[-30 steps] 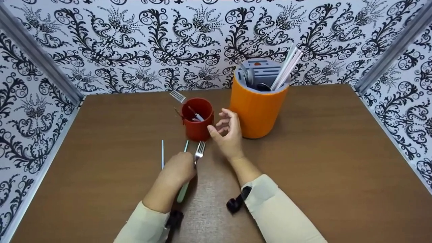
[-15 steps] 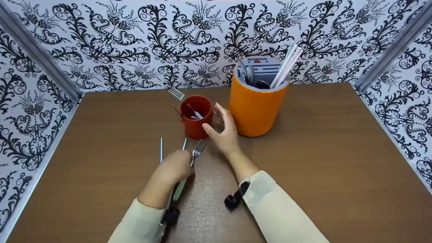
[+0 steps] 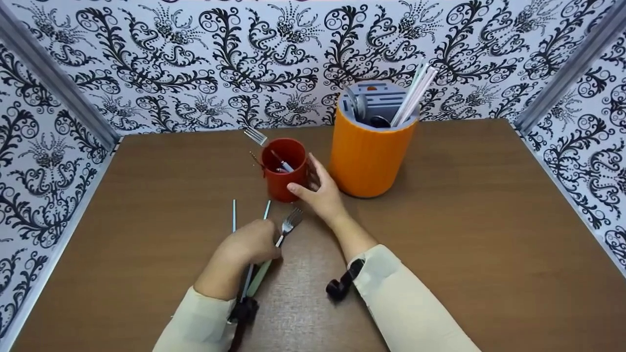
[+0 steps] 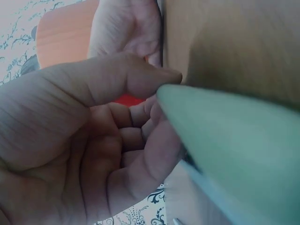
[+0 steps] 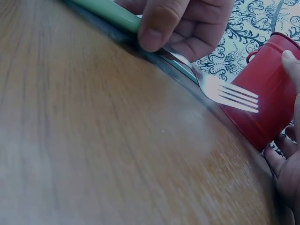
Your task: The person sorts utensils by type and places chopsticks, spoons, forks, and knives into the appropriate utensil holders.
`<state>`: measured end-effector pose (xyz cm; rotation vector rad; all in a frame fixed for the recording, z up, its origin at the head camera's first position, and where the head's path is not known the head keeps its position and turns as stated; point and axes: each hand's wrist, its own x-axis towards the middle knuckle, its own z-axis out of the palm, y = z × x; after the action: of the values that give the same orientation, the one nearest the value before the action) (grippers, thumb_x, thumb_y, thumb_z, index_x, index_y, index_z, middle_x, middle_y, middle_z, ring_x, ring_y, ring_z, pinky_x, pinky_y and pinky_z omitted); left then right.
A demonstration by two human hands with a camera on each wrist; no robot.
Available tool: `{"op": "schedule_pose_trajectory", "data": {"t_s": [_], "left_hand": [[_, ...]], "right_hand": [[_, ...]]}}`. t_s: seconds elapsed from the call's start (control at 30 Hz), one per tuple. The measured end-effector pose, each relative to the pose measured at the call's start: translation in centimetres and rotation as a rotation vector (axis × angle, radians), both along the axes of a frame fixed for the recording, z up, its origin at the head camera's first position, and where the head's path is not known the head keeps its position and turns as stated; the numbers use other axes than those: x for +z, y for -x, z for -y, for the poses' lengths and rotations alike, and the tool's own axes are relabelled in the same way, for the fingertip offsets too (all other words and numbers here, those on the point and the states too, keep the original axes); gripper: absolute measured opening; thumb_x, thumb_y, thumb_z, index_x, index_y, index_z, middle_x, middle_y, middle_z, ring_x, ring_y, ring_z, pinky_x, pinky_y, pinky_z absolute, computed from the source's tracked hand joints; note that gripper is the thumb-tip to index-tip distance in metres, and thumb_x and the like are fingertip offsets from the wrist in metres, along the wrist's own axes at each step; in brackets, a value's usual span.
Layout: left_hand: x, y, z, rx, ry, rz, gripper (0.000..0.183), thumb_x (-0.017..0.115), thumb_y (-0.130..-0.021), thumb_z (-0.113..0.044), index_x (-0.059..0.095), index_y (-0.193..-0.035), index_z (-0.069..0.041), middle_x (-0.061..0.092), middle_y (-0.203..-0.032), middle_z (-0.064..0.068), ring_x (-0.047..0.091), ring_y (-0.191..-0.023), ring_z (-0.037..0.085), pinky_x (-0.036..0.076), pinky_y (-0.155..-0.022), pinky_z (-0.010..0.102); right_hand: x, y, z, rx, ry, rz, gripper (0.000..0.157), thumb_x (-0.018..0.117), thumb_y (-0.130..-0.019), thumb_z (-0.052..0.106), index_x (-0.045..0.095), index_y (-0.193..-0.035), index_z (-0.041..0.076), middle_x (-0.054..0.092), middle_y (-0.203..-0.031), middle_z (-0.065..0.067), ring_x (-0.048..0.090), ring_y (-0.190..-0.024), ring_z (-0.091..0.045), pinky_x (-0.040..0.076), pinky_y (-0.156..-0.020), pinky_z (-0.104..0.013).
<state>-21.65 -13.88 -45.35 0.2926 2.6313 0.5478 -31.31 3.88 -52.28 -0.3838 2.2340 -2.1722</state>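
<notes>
My left hand (image 3: 254,242) pinches a fork (image 3: 292,221) with a green handle (image 5: 110,14) between thumb and fingers, low over the table. Its tines point away, toward a red metal cup (image 3: 283,186). Around the cup's right side is my right hand (image 3: 325,198), thumb on the near wall and fingers behind. In the right wrist view the fork's tines appear in front of the red cup (image 5: 267,89). Inside the cup stand a few thin utensils, and fork tines (image 3: 255,137) stick out past its back left rim. Two light blue sticks (image 3: 234,215) lie near my left hand, partly hidden beneath it.
Right of the cup stands a tall orange holder (image 3: 371,161) with a grey slotted top. Spoons (image 3: 361,106) and several pale sticks (image 3: 415,95) rise from it. Patterned walls (image 3: 274,63) border the brown table (image 3: 489,220) at the back and sides.
My right hand has moved left from beside the orange holder onto the cup. The left hand has drawn slightly back and left, and the fork it holds has tilted a little to the right.
</notes>
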Motion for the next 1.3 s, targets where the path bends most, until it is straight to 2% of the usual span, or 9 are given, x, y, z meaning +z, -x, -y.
{"op": "schedule_pose_trajectory", "data": {"t_s": [0.17, 0.3, 0.43, 0.6, 0.7, 0.93, 1.07, 1.3], "left_hand": [[0.5, 0.0, 0.8, -0.023, -0.054, 0.027, 0.018, 0.074, -0.082, -0.007, 0.063, -0.068, -0.009, 0.057, -0.063, 0.001, 0.053, -0.052, 0.015, 0.042, -0.048, 0.027], [0.8, -0.1, 1.2, -0.067, -0.141, 0.032, 0.014, 0.069, -0.082, -0.003, 0.061, -0.073, -0.011, 0.06, -0.065, 0.0, 0.061, -0.051, 0.015, 0.047, -0.049, 0.027], [1.0, 0.1, 1.4, -0.12, -0.194, -0.014, 0.013, 0.068, -0.081, -0.003, 0.06, -0.078, -0.013, 0.058, -0.068, -0.002, 0.058, -0.057, 0.013, 0.047, -0.054, 0.027], [1.1, 0.1, 1.3, -0.143, -0.23, -0.088, 0.011, 0.07, -0.085, -0.006, 0.061, -0.083, -0.012, 0.054, -0.072, -0.002, 0.048, -0.067, 0.015, 0.042, -0.061, 0.03], [1.2, 0.1, 1.2, -0.132, -0.261, -0.103, 0.01, 0.071, -0.087, -0.008, 0.061, -0.087, -0.01, 0.054, -0.074, -0.001, 0.049, -0.068, 0.015, 0.043, -0.061, 0.03], [1.8, -0.3, 0.8, -0.061, -0.333, -0.1, 0.013, 0.073, -0.092, -0.009, 0.06, -0.093, -0.01, 0.055, -0.078, 0.001, 0.051, -0.07, 0.017, 0.047, -0.063, 0.031], [2.3, -0.4, 0.6, -0.028, -0.377, -0.107, 0.015, 0.075, -0.093, -0.01, 0.06, -0.096, -0.011, 0.056, -0.08, 0.003, 0.053, -0.072, 0.018, 0.049, -0.065, 0.031], [3.8, -0.1, -0.2, 0.002, -0.422, -0.221, 0.016, 0.074, -0.095, -0.011, 0.058, -0.093, -0.012, 0.058, -0.082, 0.002, 0.053, -0.074, 0.019, 0.045, -0.066, 0.032]], "right_hand": [[-0.1, 0.2, 0.1, -0.011, -0.005, 0.008, 0.093, 0.086, -0.087, 0.029, 0.035, -0.162, 0.01, 0.044, -0.164, -0.009, 0.046, -0.148, -0.028, 0.042, -0.121, -0.041], [-0.2, 0.4, 0.2, -0.023, -0.011, 0.01, 0.084, 0.083, -0.088, 0.017, 0.039, -0.16, 0.006, 0.047, -0.161, -0.013, 0.048, -0.146, -0.029, 0.043, -0.12, -0.041], [-0.2, 0.4, 0.2, -0.026, -0.003, 0.018, 0.081, 0.082, -0.088, 0.015, 0.042, -0.157, 0.003, 0.05, -0.158, -0.017, 0.051, -0.144, -0.031, 0.044, -0.119, -0.041], [0.0, 0.2, 0.1, -0.039, -0.021, 0.053, 0.08, 0.083, -0.088, 0.02, 0.044, -0.156, 0.003, 0.051, -0.157, -0.017, 0.051, -0.144, -0.03, 0.044, -0.119, -0.041], [0.1, 0.2, 0.1, -0.043, -0.044, 0.065, 0.08, 0.082, -0.089, 0.024, 0.044, -0.156, 0.003, 0.052, -0.156, -0.017, 0.052, -0.143, -0.03, 0.044, -0.119, -0.041], [0.2, 0.1, 0.2, -0.056, -0.101, 0.075, 0.076, 0.084, -0.089, 0.029, 0.05, -0.152, 0.003, 0.056, -0.152, -0.016, 0.058, -0.138, -0.029, 0.048, -0.115, -0.039], [0.1, 0.1, 0.2, -0.054, -0.096, 0.069, 0.076, 0.084, -0.089, 0.028, 0.051, -0.151, 0.003, 0.057, -0.151, -0.016, 0.059, -0.136, -0.029, 0.049, -0.114, -0.039], [0.1, 0.1, 0.2, -0.059, -0.1, 0.064, 0.074, 0.085, -0.087, 0.028, 0.053, -0.15, 0.005, 0.059, -0.148, -0.014, 0.06, -0.133, -0.027, 0.049, -0.114, -0.038]]}}
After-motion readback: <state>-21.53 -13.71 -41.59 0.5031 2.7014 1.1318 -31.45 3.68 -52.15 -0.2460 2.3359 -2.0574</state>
